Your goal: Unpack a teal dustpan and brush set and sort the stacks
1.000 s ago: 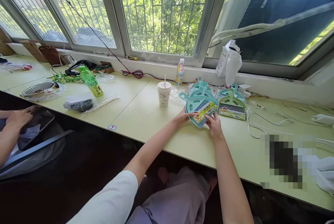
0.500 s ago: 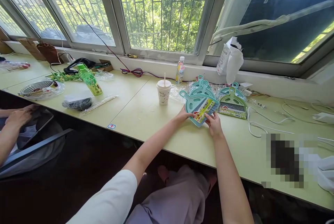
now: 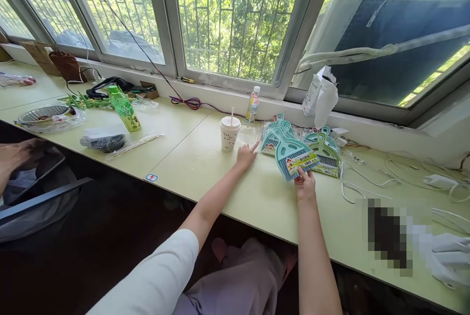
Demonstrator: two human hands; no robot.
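Observation:
My right hand (image 3: 305, 185) grips the lower edge of a turquoise dustpan and brush set (image 3: 292, 151) with a yellow-green label. The set tilts above the table, its handle pointing away from me. My left hand (image 3: 246, 156) is off the set and low over the table, between it and a white paper cup with a straw (image 3: 229, 139). Its fingers are stretched out and nothing shows in them. Behind the held set are more turquoise dustpan sets (image 3: 270, 134), partly hidden. A green dustpan and brush set (image 3: 326, 151) lies on the right, partly covered by the held one.
A juice bottle (image 3: 253, 104) and a torn white packet (image 3: 320, 96) stand by the window sill. White cables (image 3: 348, 183) run over the table at right. A green bottle (image 3: 125, 109) and wrapped items are on the left. Another person's hand (image 3: 22, 153) shows at far left.
My left hand has let go of the dustpan and brush set and moved left toward the cup. My right hand still holds the set, now a little farther right. The camera view has shifted.

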